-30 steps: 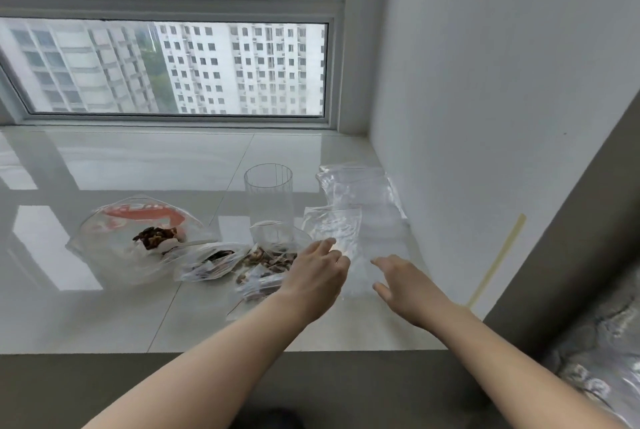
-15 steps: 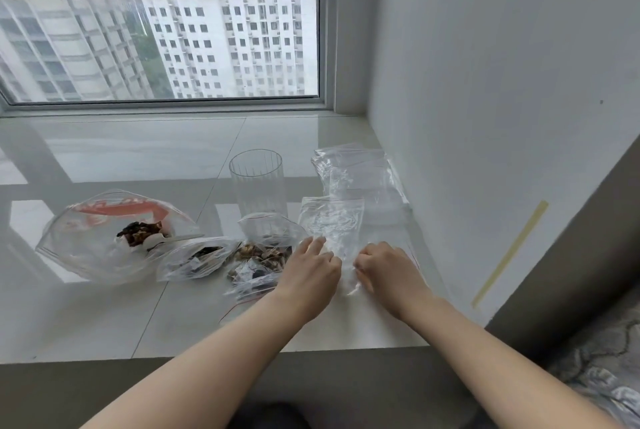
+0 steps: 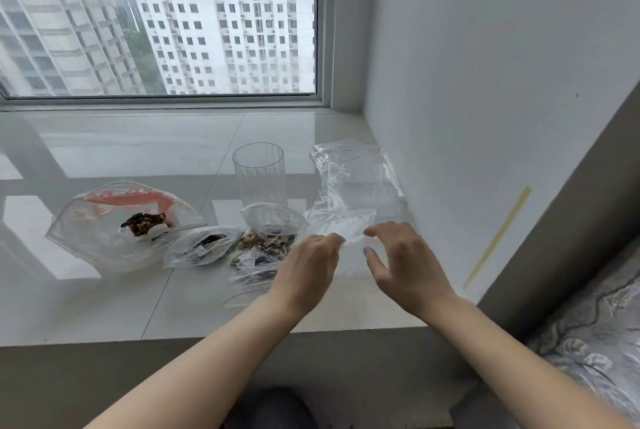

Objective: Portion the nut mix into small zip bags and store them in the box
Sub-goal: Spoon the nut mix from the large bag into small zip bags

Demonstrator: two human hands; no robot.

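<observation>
Both my arms reach over the sill's (image 3: 104, 307) front edge. My left hand (image 3: 306, 271) pinches the empty zip bag (image 3: 341, 224) with curled fingers; my right hand (image 3: 403, 262) hovers spread beside it (thumb apart). 2 filled bags (image 3: 202, 248) lie just left.

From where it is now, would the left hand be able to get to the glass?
Probably yes. The left hand sits just in front of the glass, but a small nut bag lies between them, so it would likely have to reach over that.
</observation>
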